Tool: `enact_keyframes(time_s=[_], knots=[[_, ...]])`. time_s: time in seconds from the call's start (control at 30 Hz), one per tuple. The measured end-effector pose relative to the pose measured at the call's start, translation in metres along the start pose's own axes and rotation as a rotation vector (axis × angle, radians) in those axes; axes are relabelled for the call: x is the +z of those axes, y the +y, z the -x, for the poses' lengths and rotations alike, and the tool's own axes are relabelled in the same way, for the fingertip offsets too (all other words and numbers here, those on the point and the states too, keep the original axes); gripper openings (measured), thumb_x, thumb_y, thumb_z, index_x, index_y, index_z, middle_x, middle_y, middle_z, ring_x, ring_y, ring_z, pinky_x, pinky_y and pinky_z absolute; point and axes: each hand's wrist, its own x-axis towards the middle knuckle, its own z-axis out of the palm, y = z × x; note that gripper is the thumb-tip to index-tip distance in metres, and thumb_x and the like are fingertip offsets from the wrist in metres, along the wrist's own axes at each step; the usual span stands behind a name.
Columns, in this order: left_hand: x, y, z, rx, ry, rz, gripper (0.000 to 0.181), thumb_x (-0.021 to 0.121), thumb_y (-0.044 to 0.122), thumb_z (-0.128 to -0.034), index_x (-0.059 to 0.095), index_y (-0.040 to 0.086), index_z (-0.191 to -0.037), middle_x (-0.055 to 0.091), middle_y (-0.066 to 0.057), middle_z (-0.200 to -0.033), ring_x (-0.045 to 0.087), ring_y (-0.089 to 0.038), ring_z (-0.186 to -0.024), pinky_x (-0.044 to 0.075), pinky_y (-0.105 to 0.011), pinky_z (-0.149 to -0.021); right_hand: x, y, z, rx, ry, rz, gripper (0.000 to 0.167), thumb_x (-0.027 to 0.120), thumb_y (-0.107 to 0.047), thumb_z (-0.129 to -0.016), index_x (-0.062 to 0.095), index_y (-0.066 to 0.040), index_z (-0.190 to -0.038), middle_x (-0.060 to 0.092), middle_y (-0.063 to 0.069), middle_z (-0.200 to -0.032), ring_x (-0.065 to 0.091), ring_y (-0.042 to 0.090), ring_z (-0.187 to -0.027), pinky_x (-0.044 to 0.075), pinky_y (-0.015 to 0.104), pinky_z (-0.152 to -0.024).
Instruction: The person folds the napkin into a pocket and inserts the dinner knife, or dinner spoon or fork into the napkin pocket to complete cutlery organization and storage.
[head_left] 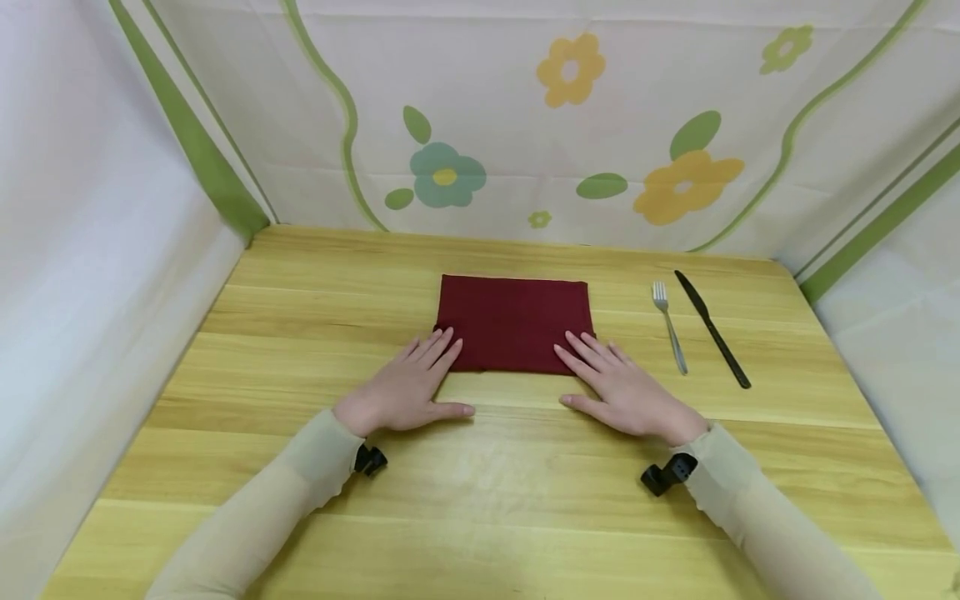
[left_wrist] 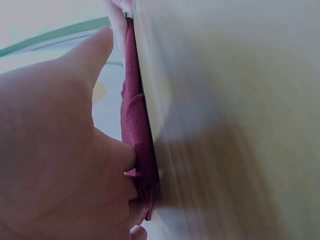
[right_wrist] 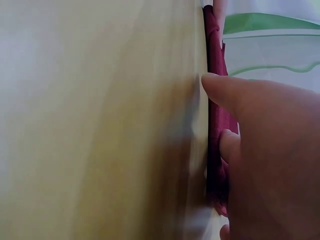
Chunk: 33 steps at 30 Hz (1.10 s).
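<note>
A dark red cloth, folded into a flat rectangle, lies on the wooden table in the head view. On its near left corner rest the straight fingers of my left hand, thumb pointing inward over the wood. My right hand lies likewise on the near right corner, fingers spread and straight. Seen edge-on in the left wrist view, the cloth shows several stacked layers below the fingers. In the right wrist view the cloth is partly hidden behind my right hand.
Right of the cloth lie a silver fork and, beyond it, a black knife, set at a slant. A white curtain with printed flowers hangs behind the table, and white fabric borders both sides. Small black devices sit on both wrists.
</note>
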Motion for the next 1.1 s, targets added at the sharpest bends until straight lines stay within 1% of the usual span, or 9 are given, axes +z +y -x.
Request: enact_keyframes(time_s=[0.07,0.13,0.27,0.37,0.53,0.6,0.7,0.9,1.1], knots=[[-0.001,-0.001,0.0,0.001,0.017,0.048,0.103,0.05,0.073,-0.0948,0.016,0.003,-0.162,0.005,-0.016,-0.168,0.002,-0.032,-0.154,0.005,-0.048,-0.122,0.0,-0.001,0.001,0.01,0.014,-0.029,0.075,0.05,-0.054,-0.104,0.025,-0.015,-0.163,0.014,0.011,-0.168,0.011,0.035,-0.153,0.013,0.061,-0.118],[-0.005,-0.003,-0.002,0.0,0.059,0.113,0.097,0.055,0.068,-0.0958,0.023,0.003,-0.161,0.01,-0.016,-0.168,0.008,-0.032,-0.154,0.01,-0.049,-0.122,-0.002,-0.001,0.001,0.033,0.024,-0.091,0.075,0.053,-0.055,-0.103,0.03,-0.015,-0.162,0.017,0.01,-0.168,0.012,0.034,-0.153,0.014,0.06,-0.118],[-0.018,-0.011,-0.01,0.006,0.21,0.24,0.082,0.065,0.052,-0.0976,0.036,0.005,-0.158,0.024,-0.015,-0.165,0.022,-0.034,-0.15,0.023,-0.052,-0.118,-0.015,0.003,-0.004,0.091,0.066,-0.26,0.073,0.061,-0.051,-0.1,0.039,-0.013,-0.158,0.022,0.009,-0.167,0.018,0.035,-0.152,0.021,0.06,-0.117],[-0.032,-0.02,-0.021,-0.002,0.298,0.292,0.074,0.067,0.041,-0.0996,0.037,0.006,-0.157,0.028,-0.015,-0.163,0.027,-0.035,-0.148,0.026,-0.053,-0.117,-0.029,0.012,-0.012,0.119,0.131,-0.33,0.071,0.066,-0.045,-0.099,0.043,-0.009,-0.156,0.025,0.011,-0.165,0.022,0.037,-0.15,0.026,0.062,-0.114],[-0.055,-0.038,-0.045,-0.017,0.366,0.322,0.065,0.067,0.029,-0.1011,0.04,0.002,-0.154,0.039,-0.018,-0.157,0.035,-0.036,-0.144,0.029,-0.051,-0.116,-0.049,0.03,-0.03,0.137,0.242,-0.381,0.066,0.075,-0.03,-0.096,0.049,-0.005,-0.151,0.035,0.013,-0.161,0.034,0.039,-0.145,0.031,0.06,-0.112],[-0.061,-0.044,-0.054,-0.027,0.373,0.322,0.063,0.067,0.026,-0.1011,0.042,0.001,-0.153,0.042,-0.017,-0.155,0.037,-0.035,-0.143,0.03,-0.049,-0.116,-0.054,0.038,-0.039,0.156,0.262,-0.395,0.065,0.077,-0.027,-0.095,0.05,-0.005,-0.15,0.038,0.013,-0.159,0.037,0.038,-0.143,0.033,0.059,-0.112],[-0.066,-0.052,-0.067,-0.056,0.366,0.332,0.061,0.067,0.022,-0.1011,0.043,0.001,-0.153,0.044,-0.017,-0.154,0.037,-0.035,-0.143,0.03,-0.048,-0.116,-0.057,0.047,-0.054,0.202,0.261,-0.404,0.065,0.077,-0.029,-0.094,0.051,-0.008,-0.15,0.041,0.012,-0.158,0.036,0.036,-0.144,0.032,0.057,-0.113],[-0.065,-0.066,-0.087,-0.109,0.314,0.371,0.058,0.067,0.018,-0.1012,0.045,0.0,-0.151,0.047,-0.018,-0.151,0.043,-0.037,-0.138,0.036,-0.049,-0.112,-0.052,0.064,-0.084,0.268,0.238,-0.411,0.061,0.075,-0.03,-0.096,0.053,-0.012,-0.15,0.048,0.009,-0.152,0.037,0.033,-0.144,0.032,0.055,-0.113],[-0.06,-0.075,-0.109,-0.127,0.309,0.375,0.048,0.066,0.014,-0.1011,0.054,-0.004,-0.144,0.059,-0.019,-0.138,0.054,-0.035,-0.125,0.044,-0.046,-0.105,-0.042,0.074,-0.101,0.274,0.255,-0.393,0.05,0.072,-0.015,-0.097,0.057,-0.003,-0.144,0.059,0.018,-0.14,0.049,0.035,-0.132,0.041,0.052,-0.104]])
